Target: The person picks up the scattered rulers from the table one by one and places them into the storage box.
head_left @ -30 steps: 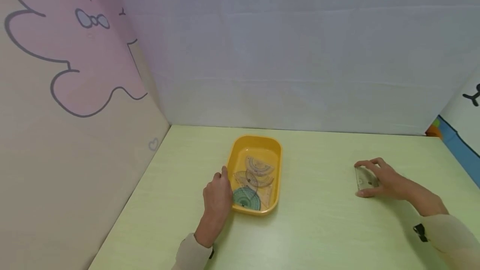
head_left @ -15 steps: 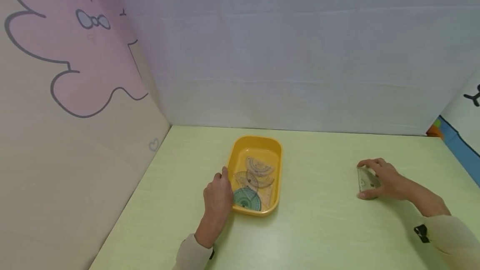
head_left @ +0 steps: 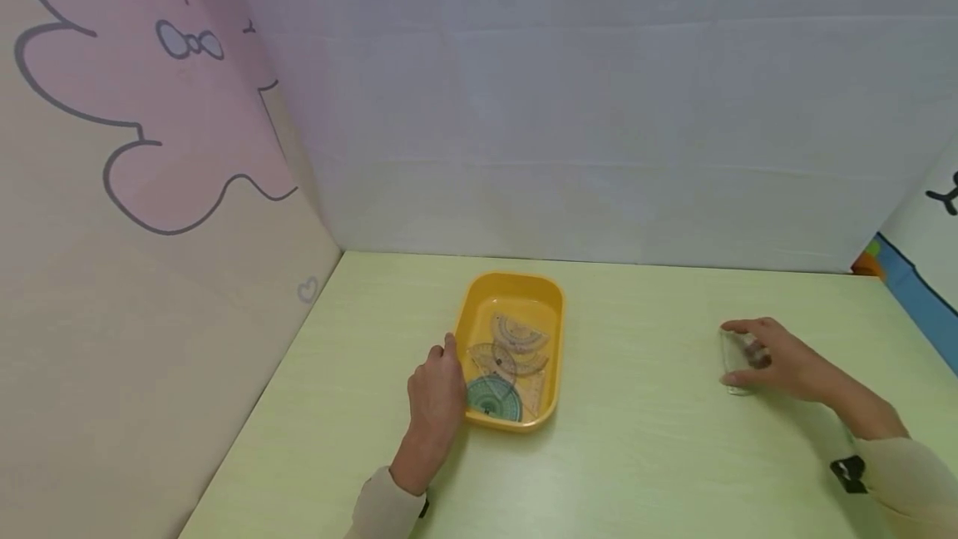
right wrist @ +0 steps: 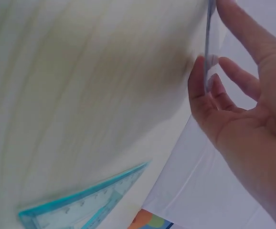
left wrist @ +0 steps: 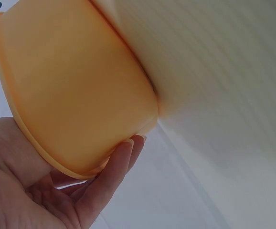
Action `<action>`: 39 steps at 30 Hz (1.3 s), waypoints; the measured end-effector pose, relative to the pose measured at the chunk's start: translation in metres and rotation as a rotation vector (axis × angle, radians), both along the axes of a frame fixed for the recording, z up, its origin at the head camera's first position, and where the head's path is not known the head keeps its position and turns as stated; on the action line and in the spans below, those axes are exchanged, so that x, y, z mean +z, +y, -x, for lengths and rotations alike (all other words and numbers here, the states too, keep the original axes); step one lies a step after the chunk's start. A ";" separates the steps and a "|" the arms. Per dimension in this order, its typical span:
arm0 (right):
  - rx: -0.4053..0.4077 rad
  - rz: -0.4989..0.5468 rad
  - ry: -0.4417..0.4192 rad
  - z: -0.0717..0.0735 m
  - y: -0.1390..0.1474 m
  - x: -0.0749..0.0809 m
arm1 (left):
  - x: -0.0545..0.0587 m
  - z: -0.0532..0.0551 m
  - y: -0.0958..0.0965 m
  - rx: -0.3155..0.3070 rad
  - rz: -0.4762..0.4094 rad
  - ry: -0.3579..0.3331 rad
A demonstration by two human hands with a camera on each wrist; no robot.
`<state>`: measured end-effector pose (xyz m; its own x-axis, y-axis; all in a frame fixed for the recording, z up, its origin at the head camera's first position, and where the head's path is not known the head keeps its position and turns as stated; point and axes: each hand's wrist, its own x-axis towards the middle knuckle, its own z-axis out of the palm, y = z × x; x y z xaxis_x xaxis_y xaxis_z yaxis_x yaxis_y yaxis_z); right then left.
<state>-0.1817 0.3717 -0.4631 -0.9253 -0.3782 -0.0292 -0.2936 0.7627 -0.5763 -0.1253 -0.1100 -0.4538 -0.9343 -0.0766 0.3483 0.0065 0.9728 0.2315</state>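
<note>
On the table stands a yellow tray (head_left: 556, 339) holding several protractors and set squares, among them a green protractor (head_left: 494, 398) at its near left corner. My left hand (head_left: 436, 393) grips the tray's left side; in the left wrist view its fingers (left wrist: 111, 174) bend against the outer wall (left wrist: 80, 81) by the rim. Off to the right, my right hand (head_left: 782, 360) pinches a clear protractor (head_left: 729, 356) by its edges between thumb and fingers. The right wrist view shows that protractor (right wrist: 207, 45) as a thin, edge-on strip.
A clear set square with blue edges (right wrist: 83, 200) lies on the table in the right wrist view. Behind the pale green table (head_left: 629, 472) rises a white sheet (head_left: 584, 140). A wall with a pink cartoon figure (head_left: 165, 131) borders the left side.
My right hand has moved slightly right with the clear protractor, which has turned more edge-on. The left hand and tray have stayed in place.
</note>
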 end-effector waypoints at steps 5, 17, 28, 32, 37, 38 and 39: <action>-0.003 0.027 0.022 -0.004 0.005 0.001 | -0.001 0.001 0.000 -0.001 0.003 0.002; -0.027 0.116 0.123 -0.007 0.005 -0.001 | -0.001 0.001 -0.001 -0.005 0.004 0.045; -0.084 0.155 0.141 -0.009 -0.005 0.004 | 0.000 -0.001 -0.001 -0.002 0.011 0.035; -0.105 0.168 0.150 -0.009 -0.008 0.006 | -0.001 -0.001 -0.001 -0.006 0.006 0.043; -0.099 0.193 0.170 -0.009 -0.010 0.007 | -0.001 -0.001 0.000 -0.007 0.003 0.036; -0.097 0.196 0.174 -0.009 -0.010 0.007 | 0.000 -0.001 0.000 -0.007 0.002 0.034; -0.094 0.201 0.180 -0.009 -0.011 0.007 | 0.000 -0.001 0.000 -0.005 0.003 0.031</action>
